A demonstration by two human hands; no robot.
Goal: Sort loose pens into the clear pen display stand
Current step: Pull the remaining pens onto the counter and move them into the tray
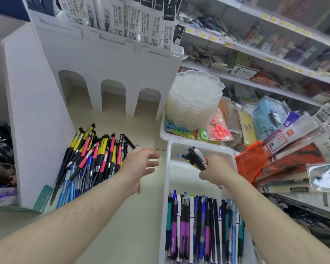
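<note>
**Pens gathered over the clear stand in a stationery aisle**

The scene was a shop aisle: a pale cream tabletop (107,216) ran under a white cardboard display (111,60) with three arched openings, which stood along its far edge with packaged refills in its top slots. Store shelves (255,52) crowded with packets rose to the right. A stack of clear flower-shaped trays (195,100) sat in a white bin near the far right, beside packaged scissors (220,130).

A heap of loose pens (90,161), yellow, pink, blue and black, lay toward the left side of the tabletop against the cardboard wall. The clear pen display stand (165,206) stood along the right side, and its near compartment held a row of sorted pens (202,227).

The left hand (139,164) hovered between the heap and the stand, fingers spread and loose, holding nothing. The right hand (215,172) was over the stand's far compartment, fingers curled round a small bundle of dark pens (196,159) that pointed away toward the far edge.
</note>
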